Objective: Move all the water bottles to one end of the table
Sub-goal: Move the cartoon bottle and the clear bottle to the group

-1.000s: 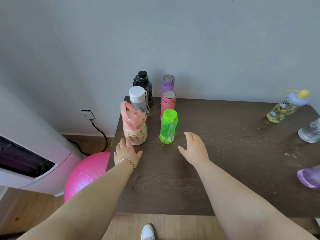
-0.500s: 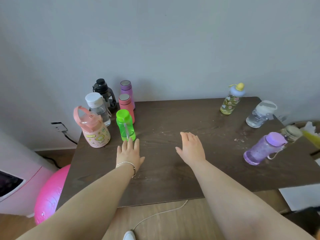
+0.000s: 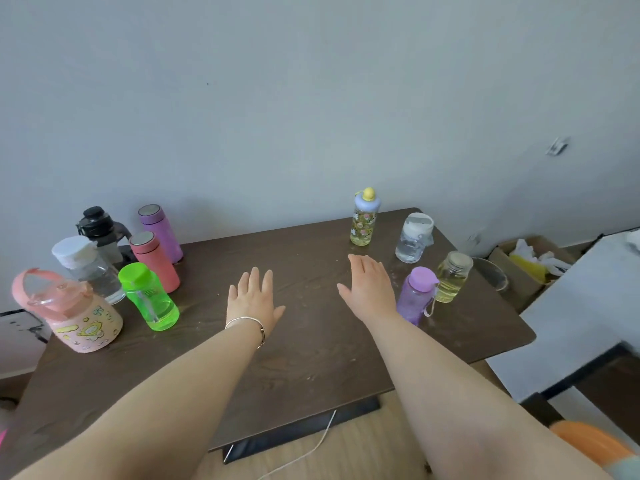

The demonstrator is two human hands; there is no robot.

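Right now both hands are flat and open over the middle of the dark brown wooden table [image 3: 311,368]; the left hand [image 3: 254,299] holds nothing, and the right hand [image 3: 370,289] holds nothing too; six bottles stand close together at the left end: a fat pink jug with cartoon pictures [image 3: 74,315], a bright green plastic bottle [image 3: 150,297], a clear bottle with a white cap [image 3: 88,268], a black bottle [image 3: 100,230], a pink metal flask [image 3: 156,263] and a purple metal flask [image 3: 161,233]; four more wait at the right end: a small purple plastic bottle [image 3: 415,296] just beside the right hand, a clear jar of yellow drink [image 3: 452,277], a clear bottle with a white lid [image 3: 414,242] and a flowery bottle with a yellow knob [image 3: 363,220]; I think the job is a bit more than half done; next, the right hand likely needs to close around the small purple plastic bottle and carry it left, keeping it upright.
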